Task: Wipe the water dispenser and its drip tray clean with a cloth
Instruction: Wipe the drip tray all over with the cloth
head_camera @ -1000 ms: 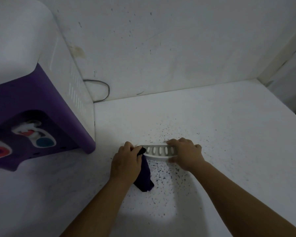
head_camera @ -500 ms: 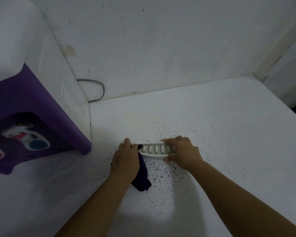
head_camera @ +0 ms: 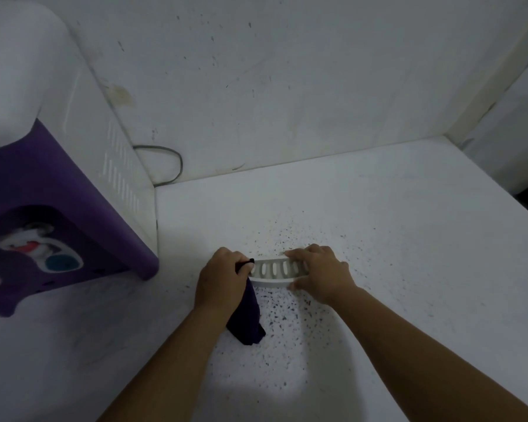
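no text, label, brand, number or sign can be read here. the purple front panel of the water dispenser (head_camera: 52, 190) carries only a red tap button (head_camera: 28, 247) and a blue tap button (head_camera: 62, 262), with no legible marking on either; the slotted white drip tray (head_camera: 272, 269) and the dark cloth (head_camera: 246, 318) are likewise unmarked.

Drip tray (head_camera: 272, 274) — smooth plastic; cloth (head_camera: 246, 324) — matt.
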